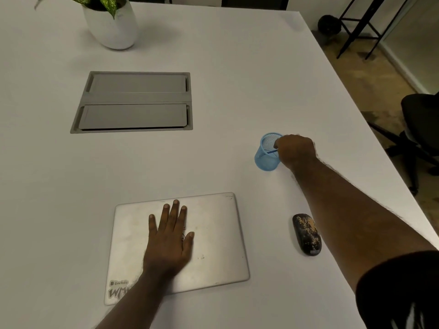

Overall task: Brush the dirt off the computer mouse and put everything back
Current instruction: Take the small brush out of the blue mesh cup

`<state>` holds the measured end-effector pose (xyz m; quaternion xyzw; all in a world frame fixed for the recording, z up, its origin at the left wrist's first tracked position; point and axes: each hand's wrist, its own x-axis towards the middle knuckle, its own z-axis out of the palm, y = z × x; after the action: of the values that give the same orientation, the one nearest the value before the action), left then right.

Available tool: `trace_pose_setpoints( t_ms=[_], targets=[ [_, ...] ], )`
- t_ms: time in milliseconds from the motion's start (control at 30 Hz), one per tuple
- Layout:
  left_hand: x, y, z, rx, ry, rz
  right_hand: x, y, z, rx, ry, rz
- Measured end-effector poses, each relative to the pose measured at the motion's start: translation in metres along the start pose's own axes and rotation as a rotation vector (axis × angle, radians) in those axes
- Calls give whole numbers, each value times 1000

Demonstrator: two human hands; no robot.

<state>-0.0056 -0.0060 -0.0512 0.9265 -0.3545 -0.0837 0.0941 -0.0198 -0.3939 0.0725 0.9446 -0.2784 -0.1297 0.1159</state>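
While the left hand [169, 238] lies flat, palm down and fingers spread wide, on the closed lid of a silver laptop [213, 243], it grips nothing. Laptop sits at the near edge of the white desk [237, 91]; stickers on its near-left corner, partly covered by the forearm.

Just right of the laptop, apart from it: the computer mouse [307, 234], dark, lying on the desk with its long axis running near to far. Its top is spattered with pale tan dirt, thickest over the middle and right side. Neither hand touches it. The right forearm passes to its right; a black sleeve shows at the frame's near-right corner.

Farther out, the right hand [295, 150] is curled over the right rim of a blue mesh pen cup [264, 157], which stands upright on the desk. Fingers are pinched narrow on a thin blue stick [272, 151] that slants into the cup; most of it is hidden by hand and mesh, so cannot tell whether it is the brush.

Beyond, mid-desk to the left: a grey recessed cable box [133, 102] with two flap lids, both shut. At the far left edge: a white pot [114, 29] with green, speckled leaves. Off the desk to the right: a black office chair [420, 129] on brown floor.
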Motion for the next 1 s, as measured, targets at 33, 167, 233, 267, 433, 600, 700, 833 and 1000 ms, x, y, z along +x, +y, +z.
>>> trace_pose_setpoints(
  t_ms=[33,167,233,267,433,600,700,833,1000],
  targets=[
    [0,1,-1,-3,2,-1,2,-1,0,-18,4,2],
    [-1,2,-2,-5,9,3,8,-3,1,-60,13,7],
    [0,2,-3,-5,2,-2,10,-3,2,-76,15,-4],
    [0,3,-3,-5,-2,-4,12,-4,2,-85,9,-10],
    [-1,1,0,0,-5,-5,14,-2,-2,-73,46,-23],
    [-1,1,0,16,-37,-4,-9,16,-17,39,199,-26],
    [-2,3,-3,16,-51,-9,-43,40,-20,208,229,11],
    [-2,8,-11,12,-60,-8,-101,69,2,634,127,100],
    [6,29,-29,-149,14,-7,-177,76,58,1090,81,447]
  ],
)
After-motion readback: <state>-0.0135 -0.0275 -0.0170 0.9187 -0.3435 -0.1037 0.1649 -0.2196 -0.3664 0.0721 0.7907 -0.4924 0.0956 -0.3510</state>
